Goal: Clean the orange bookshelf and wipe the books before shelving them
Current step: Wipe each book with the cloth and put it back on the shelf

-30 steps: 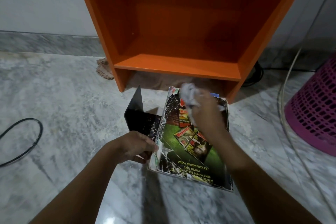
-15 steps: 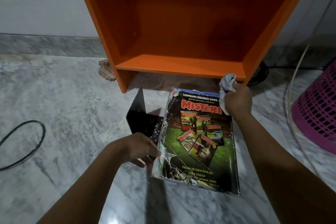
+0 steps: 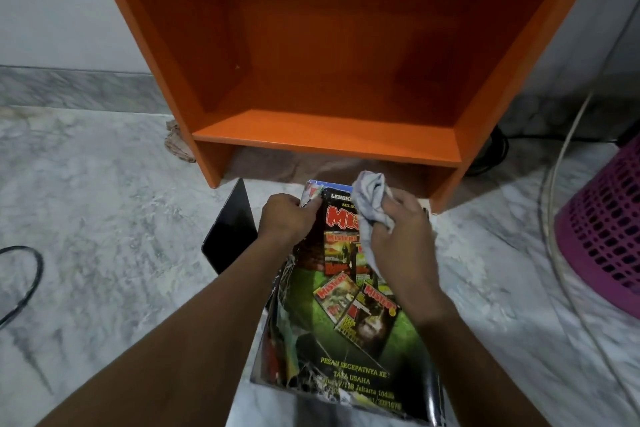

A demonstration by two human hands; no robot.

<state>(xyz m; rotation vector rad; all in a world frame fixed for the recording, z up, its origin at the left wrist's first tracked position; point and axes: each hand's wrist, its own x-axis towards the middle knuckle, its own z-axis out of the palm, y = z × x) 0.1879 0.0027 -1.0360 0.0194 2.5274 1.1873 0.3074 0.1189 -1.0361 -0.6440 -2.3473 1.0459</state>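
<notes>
The left hand (image 3: 287, 218) curls its fingers round the top left corner of the book (image 3: 346, 329), which lies flat on the marble floor (image 3: 104, 218) under both hands. The right hand (image 3: 403, 236) clutches a crumpled grey cloth (image 3: 370, 199) over the cover's upper part. Just beyond the hands stands the orange bookshelf (image 3: 325, 142); a black bookend (image 3: 230, 229) sits just left of the left hand, and a purple basket (image 3: 602, 229) is well right of the right hand.
</notes>
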